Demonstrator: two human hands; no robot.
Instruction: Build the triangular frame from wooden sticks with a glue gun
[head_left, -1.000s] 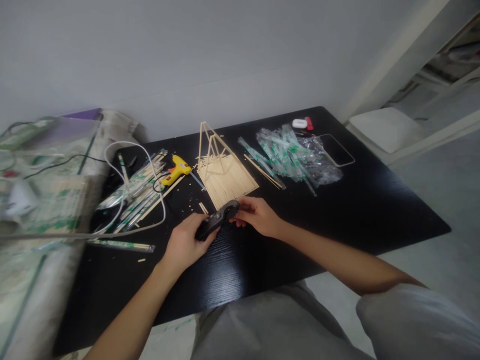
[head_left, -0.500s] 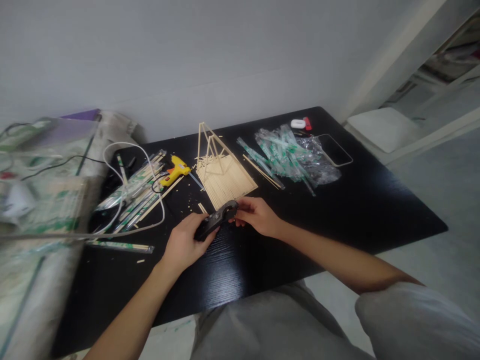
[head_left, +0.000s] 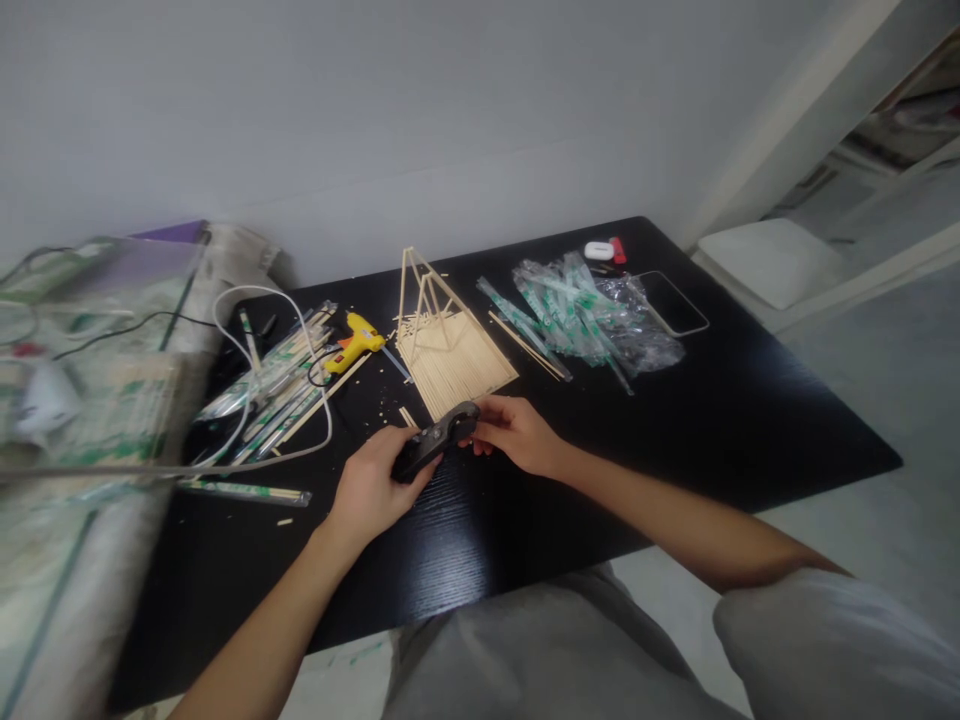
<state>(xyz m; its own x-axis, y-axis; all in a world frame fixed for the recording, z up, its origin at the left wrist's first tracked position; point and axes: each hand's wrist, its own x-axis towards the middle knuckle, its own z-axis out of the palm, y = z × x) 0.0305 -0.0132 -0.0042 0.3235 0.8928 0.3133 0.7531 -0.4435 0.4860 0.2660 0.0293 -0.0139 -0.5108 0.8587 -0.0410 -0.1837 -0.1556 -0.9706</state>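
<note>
My left hand (head_left: 373,482) is closed around a black plier-like cutting tool (head_left: 429,446) with a rounded, hooked head pointing right. My right hand (head_left: 517,432) has its fingertips pinched together at that head; whatever sits between them is hidden. Both hands are above the near edge of a flat base of pale wooden sticks (head_left: 459,362). On this base stands a triangular stick frame (head_left: 426,290), tallest at the back left. A few short stick pieces (head_left: 407,417) lie beside the base near my left hand.
A yellow glue gun (head_left: 355,343), wrapped chopsticks (head_left: 289,380) and a white cable (head_left: 327,400) lie to the left. Torn plastic wrappers (head_left: 562,305), a phone (head_left: 673,303) and a white case (head_left: 598,251) are on the right of the black table (head_left: 765,420).
The whole view has shifted slightly, with things appearing a little further right. Both hands keep the same pose at the black tool.
</note>
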